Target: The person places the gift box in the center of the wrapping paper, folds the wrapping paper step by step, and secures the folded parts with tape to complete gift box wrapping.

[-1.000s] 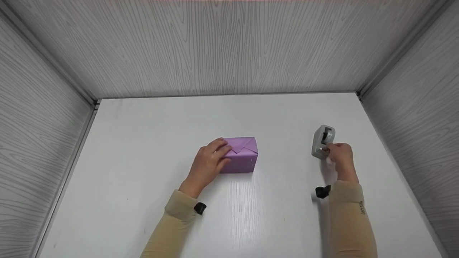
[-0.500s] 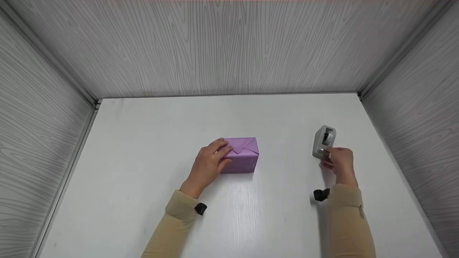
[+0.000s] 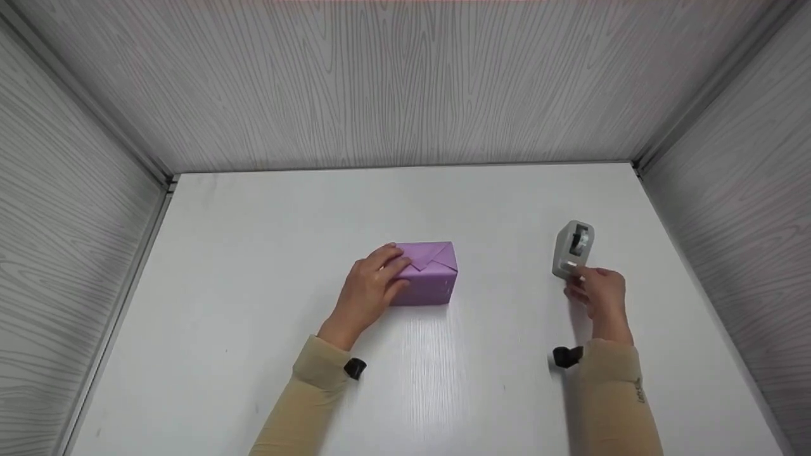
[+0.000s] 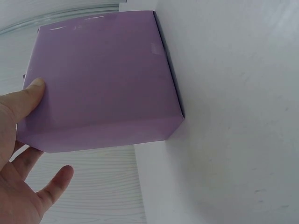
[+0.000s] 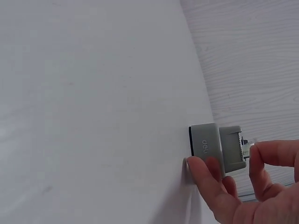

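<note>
A box wrapped in purple paper (image 3: 421,288) sits at mid-table, its folded flap on top. My left hand (image 3: 364,288) holds its left end, fingers over the top and thumb (image 4: 30,100) on the near side. To the right stands a grey tape dispenser (image 3: 566,247) with a small roll inside. At its toothed cutter, my right hand (image 3: 602,294) pinches the end of the clear tape (image 5: 249,149) between thumb and index finger. Lower fingers (image 5: 203,175) of that hand are against or close to the dispenser's front.
The white table (image 3: 253,253) is bounded by grey wood-grain panels at the back (image 3: 405,82) and both sides. A black camera mount (image 3: 566,356) juts from the right wrist, another (image 3: 355,368) from the left.
My right hand has shifted slightly toward the near side, at the front end of the dispenser, and its lower fingers have spread out there. My left hand and the purple box have stayed put.
</note>
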Demonstrator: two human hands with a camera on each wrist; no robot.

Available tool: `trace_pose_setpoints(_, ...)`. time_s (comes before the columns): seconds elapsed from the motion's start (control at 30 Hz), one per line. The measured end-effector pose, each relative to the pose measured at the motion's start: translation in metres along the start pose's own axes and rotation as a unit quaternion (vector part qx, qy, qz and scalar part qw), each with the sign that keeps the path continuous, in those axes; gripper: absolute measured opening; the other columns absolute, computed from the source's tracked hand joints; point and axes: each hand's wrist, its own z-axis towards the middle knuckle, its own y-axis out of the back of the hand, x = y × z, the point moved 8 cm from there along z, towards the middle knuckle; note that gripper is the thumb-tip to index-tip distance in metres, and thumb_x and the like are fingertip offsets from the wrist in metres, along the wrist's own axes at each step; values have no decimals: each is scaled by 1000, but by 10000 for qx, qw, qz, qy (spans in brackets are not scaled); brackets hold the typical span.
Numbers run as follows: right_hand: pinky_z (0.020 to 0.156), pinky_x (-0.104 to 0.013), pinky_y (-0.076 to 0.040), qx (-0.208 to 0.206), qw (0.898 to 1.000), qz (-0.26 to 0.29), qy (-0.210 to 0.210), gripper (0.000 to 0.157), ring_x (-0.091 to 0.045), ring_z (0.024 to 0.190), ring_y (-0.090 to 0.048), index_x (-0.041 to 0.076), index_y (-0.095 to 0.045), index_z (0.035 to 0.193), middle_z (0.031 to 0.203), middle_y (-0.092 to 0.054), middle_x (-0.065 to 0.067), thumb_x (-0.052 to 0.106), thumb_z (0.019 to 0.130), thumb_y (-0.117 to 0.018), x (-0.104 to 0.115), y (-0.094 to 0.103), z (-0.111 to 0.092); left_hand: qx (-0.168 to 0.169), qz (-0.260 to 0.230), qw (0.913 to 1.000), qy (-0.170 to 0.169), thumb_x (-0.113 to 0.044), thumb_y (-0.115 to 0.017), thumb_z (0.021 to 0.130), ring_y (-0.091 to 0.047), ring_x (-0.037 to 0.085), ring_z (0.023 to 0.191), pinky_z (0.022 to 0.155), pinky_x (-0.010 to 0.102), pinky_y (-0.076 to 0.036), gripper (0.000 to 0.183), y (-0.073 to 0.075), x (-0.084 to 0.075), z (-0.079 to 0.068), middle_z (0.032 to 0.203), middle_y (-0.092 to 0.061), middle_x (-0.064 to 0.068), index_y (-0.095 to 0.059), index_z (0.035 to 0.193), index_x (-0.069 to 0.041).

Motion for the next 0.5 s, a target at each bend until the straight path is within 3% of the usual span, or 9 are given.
trace_pose_setpoints(0.27, 94, -32, -50, 24, 9996, 221, 146, 54, -22, 108, -63, -7, -39, 143, 132, -50, -21, 14, 96, -57, -5, 2, -6, -13, -74, 10000, 0, -26, -72, 89, -49, 23, 129, 93, 47, -46, 36, 0, 0, 0, 130, -59, 7, -69, 122, -12)
trace_pose_setpoints(0.5, 93, -33, -50, 62, 9975, 622, 328, 35, -18, 97, -66, -8, -54, 121, 118, -54, -14, 1, 88, -61, -7, 1, -7, -81, -38, 10000, -42, -26, -73, 89, -50, 25, 128, 90, 48, -46, 36, 0, 0, -1, 129, -58, 8, -69, 121, -12)
